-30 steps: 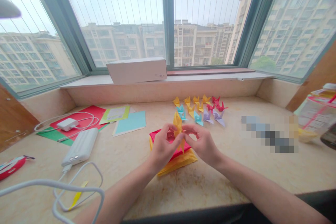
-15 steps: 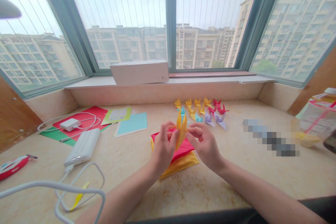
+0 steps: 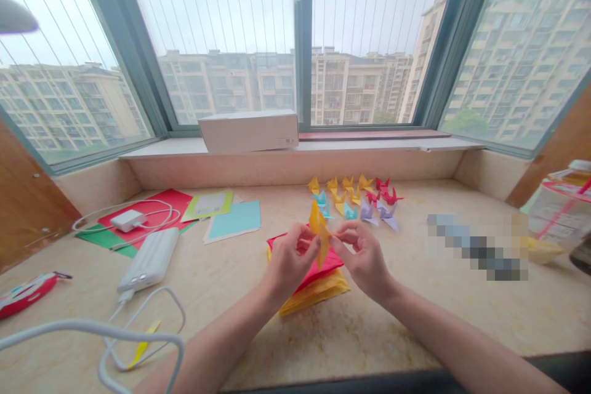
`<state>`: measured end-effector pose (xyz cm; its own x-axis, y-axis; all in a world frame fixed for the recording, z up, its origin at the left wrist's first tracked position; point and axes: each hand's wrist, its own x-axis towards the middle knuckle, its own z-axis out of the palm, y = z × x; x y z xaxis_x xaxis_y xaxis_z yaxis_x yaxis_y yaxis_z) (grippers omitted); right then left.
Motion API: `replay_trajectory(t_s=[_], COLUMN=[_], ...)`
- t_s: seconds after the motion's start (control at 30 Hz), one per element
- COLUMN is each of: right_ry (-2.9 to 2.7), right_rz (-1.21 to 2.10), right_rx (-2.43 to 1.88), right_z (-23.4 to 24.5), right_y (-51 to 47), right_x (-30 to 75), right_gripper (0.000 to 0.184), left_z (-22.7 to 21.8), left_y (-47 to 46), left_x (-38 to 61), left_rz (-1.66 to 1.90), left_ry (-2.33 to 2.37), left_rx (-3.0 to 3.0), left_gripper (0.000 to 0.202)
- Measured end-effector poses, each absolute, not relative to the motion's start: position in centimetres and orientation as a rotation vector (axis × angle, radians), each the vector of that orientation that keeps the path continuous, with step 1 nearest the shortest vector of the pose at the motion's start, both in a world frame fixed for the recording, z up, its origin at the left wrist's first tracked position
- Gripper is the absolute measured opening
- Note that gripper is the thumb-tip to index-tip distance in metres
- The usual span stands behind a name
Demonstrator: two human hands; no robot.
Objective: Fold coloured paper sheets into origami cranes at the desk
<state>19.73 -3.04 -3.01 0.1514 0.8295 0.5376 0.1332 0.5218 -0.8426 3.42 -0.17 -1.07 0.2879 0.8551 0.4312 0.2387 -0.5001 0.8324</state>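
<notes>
A folded piece of yellow origami paper stands upright between my hands, narrowing to a point at top and bottom. My left hand pinches its left side between thumb and fingers. From the right, my right hand grips its edge with thumb and fingertips. Under the hands lies a red packet on top of a yellow packet, both partly covered. Just beyond, several folded paper cranes stand in rows: yellow cranes, red cranes, blue cranes and purple cranes.
At left are coloured paper sheets, a white charger, a power bank with looping cable and a red-and-white tool. A white box sits on the sill. To the right are a blurred-out object and a clear plastic container.
The yellow paper has turned in my fingers, now showing a broader face instead of two upright points. The view has shifted slightly.
</notes>
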Motion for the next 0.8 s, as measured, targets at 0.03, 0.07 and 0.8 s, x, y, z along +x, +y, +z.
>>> replay_trajectory(t_s=[0.03, 0.07, 0.8], right_ry=[-1.355, -1.359, -1.377], right_rz=[0.626, 0.635, 0.744], right_rx=[-0.919, -0.911, -0.844], right_z=[-3.01, -2.99, -2.66], right_y=[-3.04, -3.06, -2.87], right_x=[19.75, 19.76, 19.75], right_gripper=[0.018, 0.018, 0.029], left_z=[-1.05, -1.03, -1.46], left_y=[-0.2, -0.24, -0.51], left_x=[3.42, 3.42, 3.42], left_rz=[1.21, 1.207, 1.262], left_ry=[0.969, 0.96, 0.902], left_rx=[1.909, 1.907, 1.951], left_gripper=[0.022, 0.021, 0.017])
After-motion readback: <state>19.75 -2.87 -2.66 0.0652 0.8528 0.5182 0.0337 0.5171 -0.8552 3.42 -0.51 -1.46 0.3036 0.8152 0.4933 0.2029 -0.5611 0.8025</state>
